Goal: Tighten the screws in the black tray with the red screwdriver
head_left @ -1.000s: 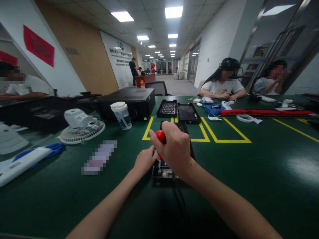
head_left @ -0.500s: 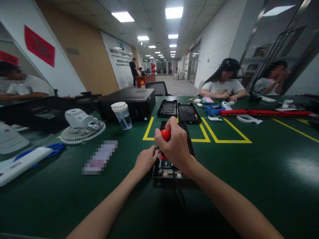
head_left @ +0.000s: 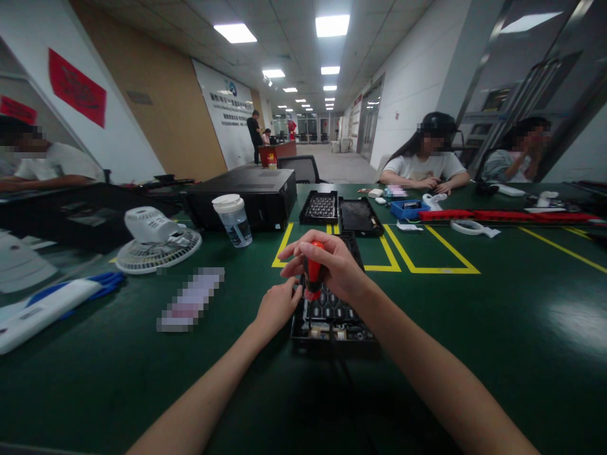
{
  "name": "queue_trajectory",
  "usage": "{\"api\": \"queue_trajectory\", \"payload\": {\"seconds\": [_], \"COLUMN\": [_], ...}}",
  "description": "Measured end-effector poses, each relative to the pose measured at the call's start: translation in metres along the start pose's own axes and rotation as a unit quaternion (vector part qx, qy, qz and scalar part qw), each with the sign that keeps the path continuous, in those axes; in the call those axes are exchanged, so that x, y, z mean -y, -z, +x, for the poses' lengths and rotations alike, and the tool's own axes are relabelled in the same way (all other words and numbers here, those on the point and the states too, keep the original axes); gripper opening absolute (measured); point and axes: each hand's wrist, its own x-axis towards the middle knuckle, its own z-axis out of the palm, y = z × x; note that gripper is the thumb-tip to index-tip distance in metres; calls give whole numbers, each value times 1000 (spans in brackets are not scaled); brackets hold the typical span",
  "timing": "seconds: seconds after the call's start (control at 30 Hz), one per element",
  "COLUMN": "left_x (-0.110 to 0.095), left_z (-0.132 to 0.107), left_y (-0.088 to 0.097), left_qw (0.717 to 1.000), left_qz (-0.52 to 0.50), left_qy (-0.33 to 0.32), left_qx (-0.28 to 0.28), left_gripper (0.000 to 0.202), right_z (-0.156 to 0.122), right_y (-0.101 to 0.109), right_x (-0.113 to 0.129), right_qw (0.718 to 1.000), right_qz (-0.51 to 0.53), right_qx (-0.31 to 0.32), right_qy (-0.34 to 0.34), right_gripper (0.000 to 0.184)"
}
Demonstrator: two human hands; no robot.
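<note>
A red-handled screwdriver [head_left: 313,270] stands upright over the left part of an open black device casing [head_left: 329,338]. My right hand [head_left: 339,262] holds its handle between thumb and fingers, with some of the fingers stretched out to the left. The screwdriver's tip points down into the casing and is hard to see. Inside the casing, rows of dark rounded cells show, with small pale parts along the near edge. My left hand [head_left: 279,303] grips the casing's left side, its fingertips partly hidden. A dark cable [head_left: 344,373] runs from the near side toward me.
Two black trays [head_left: 318,207] lie beyond the casing, near a blue box [head_left: 408,208]. On the left are a clear cup with white lid [head_left: 232,221], a white fan [head_left: 156,243] and a blurred-out flat object [head_left: 192,300]. Other people sit around the table.
My right hand has shifted its grip: its fingers have loosened and spread leftward, baring more of the red handle and the casing's cells. My left hand has stayed in place.
</note>
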Motion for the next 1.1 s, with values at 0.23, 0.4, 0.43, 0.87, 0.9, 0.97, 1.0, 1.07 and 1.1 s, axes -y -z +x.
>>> {"api": "queue_trajectory", "payload": {"seconds": [0.23,0.4,0.43,0.87,0.9,0.97,1.0,1.07,1.1], "left_x": [2,2,1,5,5,6,7,7,7], "left_z": [2,0,-2,1,2,2,2,2,2], "left_y": [-3,0,1,-2,-3,-5,-5,-6,-7], "left_qw": [1000,1000,1000,1000,1000,1000,1000,1000,1000], "left_qz": [27,6,-2,-13,-8,0,5,16,21], "left_qy": [-6,-7,-4,-16,-18,-17,-16,-14,-14], "left_qx": [12,4,1,3,1,0,1,1,0], "left_gripper": [32,28,28,31,31,31,31,31,31], "right_z": [0,1,1,0,0,0,0,0,0], "right_y": [2,1,1,8,9,11,11,12,12], "right_x": [-9,-6,-5,-7,-7,-6,-6,-5,-5], "right_qw": [999,992,990,986,986,987,987,987,987], "right_qz": [19,75,86,106,104,99,97,95,94], "right_qx": [32,99,109,123,123,124,125,126,127], "right_qy": [11,-14,-19,-36,-34,-34,-35,-38,-38], "right_gripper": [17,26,25,15,14,14,14,14,14]}}
